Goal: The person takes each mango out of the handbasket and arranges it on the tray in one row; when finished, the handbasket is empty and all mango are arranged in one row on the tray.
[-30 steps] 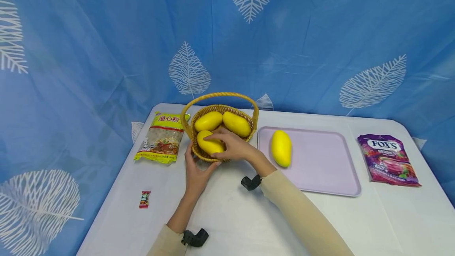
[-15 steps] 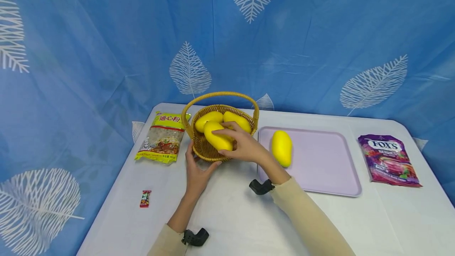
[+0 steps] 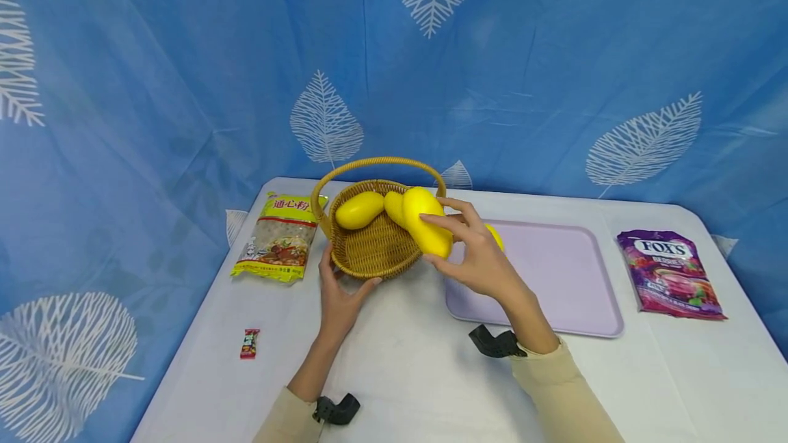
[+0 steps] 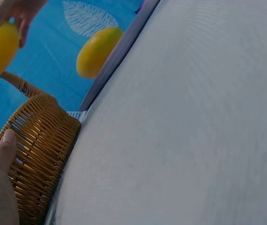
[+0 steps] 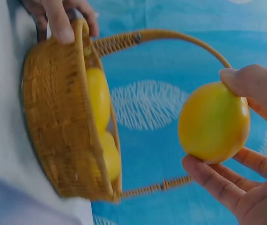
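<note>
My right hand (image 3: pixel 486 262) grips a yellow mango (image 3: pixel 425 223) between thumb and fingers. It is held up over the right rim of a wicker basket (image 3: pixel 377 251); in the right wrist view the mango (image 5: pixel 213 123) is clear of the basket. Two more mangoes, one at the left (image 3: pixel 360 210) and one partly hidden behind the held mango (image 3: pixel 394 206), lie inside the basket. My left hand (image 3: pixel 340 305) holds the basket's near left side, its thumb (image 4: pixel 6 145) against the woven wall. Behind my right hand, another mango (image 4: pixel 96 54) rests on the lilac tray (image 3: pixel 554 279).
A bag of pasta (image 3: pixel 280 238) lies left of the basket. Nearer, a small red candy packet (image 3: pixel 249 344) is on the white table (image 3: pixel 394 374). At the far right lies a purple FOX'S candy bag (image 3: pixel 671 273). The basket's arched handle (image 3: pixel 378 161) stands upright.
My right hand has lifted the mango out from the front of the basket and carried it right and up towards the tray. My left hand has stayed at the basket.
</note>
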Motion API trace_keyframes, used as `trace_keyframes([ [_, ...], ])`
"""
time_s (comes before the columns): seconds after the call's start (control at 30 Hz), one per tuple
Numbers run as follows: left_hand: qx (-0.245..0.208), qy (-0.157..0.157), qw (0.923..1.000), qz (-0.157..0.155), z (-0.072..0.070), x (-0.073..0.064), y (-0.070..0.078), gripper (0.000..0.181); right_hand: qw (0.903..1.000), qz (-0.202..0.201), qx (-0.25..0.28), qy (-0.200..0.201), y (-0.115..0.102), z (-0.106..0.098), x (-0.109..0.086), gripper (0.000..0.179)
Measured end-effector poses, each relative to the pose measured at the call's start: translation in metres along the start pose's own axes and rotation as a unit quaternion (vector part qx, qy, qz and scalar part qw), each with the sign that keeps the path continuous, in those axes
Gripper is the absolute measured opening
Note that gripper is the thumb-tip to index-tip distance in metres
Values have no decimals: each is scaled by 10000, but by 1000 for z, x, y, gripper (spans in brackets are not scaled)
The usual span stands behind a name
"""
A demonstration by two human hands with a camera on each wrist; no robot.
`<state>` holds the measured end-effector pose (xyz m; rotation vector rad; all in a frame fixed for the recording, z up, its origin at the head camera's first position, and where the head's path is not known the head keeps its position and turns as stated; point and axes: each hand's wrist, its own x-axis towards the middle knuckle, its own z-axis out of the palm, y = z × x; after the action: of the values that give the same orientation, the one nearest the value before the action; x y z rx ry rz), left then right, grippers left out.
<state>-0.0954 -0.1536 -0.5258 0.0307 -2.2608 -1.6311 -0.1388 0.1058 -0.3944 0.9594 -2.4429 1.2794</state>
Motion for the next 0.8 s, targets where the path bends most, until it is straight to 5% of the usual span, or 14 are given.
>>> trace_keyframes([
  [0.43,-1,36,10000,-3,0,-1,-1,110,9902,817,-670,917,42,-45,-54,63],
  [0.67,-121,49,9999,-82,1,-1,2,111,9818,1273,-971,1019,62,-53,-76,62],
  [0.8,-222,12,9998,9,0,-1,16,109,9763,1592,-1111,961,72,-53,-84,61],
])
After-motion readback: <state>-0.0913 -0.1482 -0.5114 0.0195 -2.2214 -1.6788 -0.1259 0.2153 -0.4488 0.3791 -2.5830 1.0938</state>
